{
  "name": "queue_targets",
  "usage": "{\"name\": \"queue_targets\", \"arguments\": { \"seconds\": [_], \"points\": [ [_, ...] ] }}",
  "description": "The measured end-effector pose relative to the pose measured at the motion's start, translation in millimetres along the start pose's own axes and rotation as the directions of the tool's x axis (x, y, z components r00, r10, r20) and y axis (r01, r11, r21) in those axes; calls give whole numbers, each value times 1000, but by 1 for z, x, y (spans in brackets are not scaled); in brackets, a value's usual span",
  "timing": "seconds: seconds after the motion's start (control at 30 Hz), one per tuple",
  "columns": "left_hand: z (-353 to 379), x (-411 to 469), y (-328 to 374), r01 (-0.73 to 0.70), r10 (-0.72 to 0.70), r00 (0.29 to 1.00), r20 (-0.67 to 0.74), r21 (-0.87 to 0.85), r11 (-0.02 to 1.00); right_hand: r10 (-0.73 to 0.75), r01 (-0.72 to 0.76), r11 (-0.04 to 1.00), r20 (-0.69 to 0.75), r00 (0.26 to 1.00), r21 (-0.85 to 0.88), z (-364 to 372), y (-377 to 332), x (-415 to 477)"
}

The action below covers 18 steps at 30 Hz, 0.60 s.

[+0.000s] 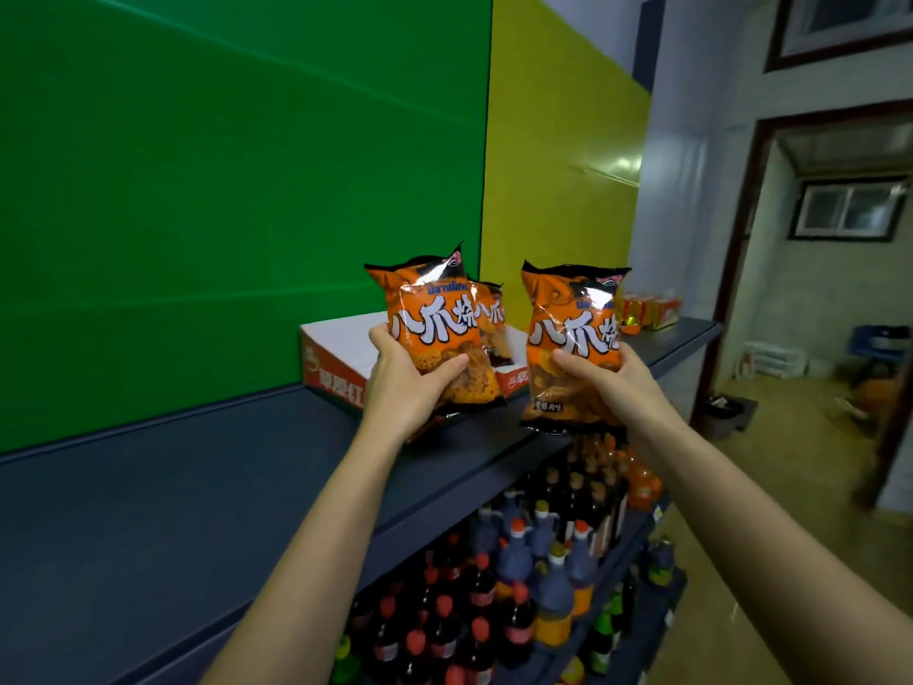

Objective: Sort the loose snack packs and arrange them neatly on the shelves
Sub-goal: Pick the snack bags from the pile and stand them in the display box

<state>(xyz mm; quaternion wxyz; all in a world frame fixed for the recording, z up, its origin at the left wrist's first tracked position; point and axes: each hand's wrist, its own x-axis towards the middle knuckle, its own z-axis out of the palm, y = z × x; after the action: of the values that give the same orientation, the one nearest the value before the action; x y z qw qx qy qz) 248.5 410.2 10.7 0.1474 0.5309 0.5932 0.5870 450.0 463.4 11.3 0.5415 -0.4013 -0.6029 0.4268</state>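
**Two Orange Snack Packs Held Up at the Top Shelf**

The left hand (405, 383) gripped the left pack (430, 328) by its lower half, thumb across the front and fingers curled round the back. The right hand (612, 383) gripped the right pack (573, 338) the same way, thumb pressed on the printed face and fingers wrapped behind. Both packs were orange with black top seams and large white characters. They stood upright, side by side but apart, over the front part of the top shelf (197, 487).

Just behind the left pack sat an open cardboard box (336, 348) with white inner walls and a red-orange printed front, resting on the top shelf against the green panel (222, 190). A third pack (490, 313) of the same kind showed between the two held ones, mostly hidden by the left pack. It appeared to stand inside the box, though its base could not be seen. The left hand and its pack covered the box's front right part.

Farther along the shelf, before the yellow panel (558, 165), lay a row of orange and yellow cartons (649, 309), partly blocked by the right pack. Below the top shelf, a lower shelf (637, 536) was crowded with dark bottles (518, 561) with red, orange and yellow caps. To the right were a dark-framed doorway (741, 249) and a window (847, 207).
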Motion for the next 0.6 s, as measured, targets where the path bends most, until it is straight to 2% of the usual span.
{"name": "queue_targets", "arguments": {
  "seconds": [0.23,0.43,0.6],
  "points": [
    [57,63,-5,30,-25,998,-66,69,997,-21,21,999,-3,1000,-24,-21,20,87],
    [93,107,-7,57,-41,988,-150,101,993,-59,61,993,-31,998,98,-32,41,158],
    [124,142,-8,77,-45,972,-231,134,988,-131,121,980,60,990,160,-38,52,218]
  ]
}}
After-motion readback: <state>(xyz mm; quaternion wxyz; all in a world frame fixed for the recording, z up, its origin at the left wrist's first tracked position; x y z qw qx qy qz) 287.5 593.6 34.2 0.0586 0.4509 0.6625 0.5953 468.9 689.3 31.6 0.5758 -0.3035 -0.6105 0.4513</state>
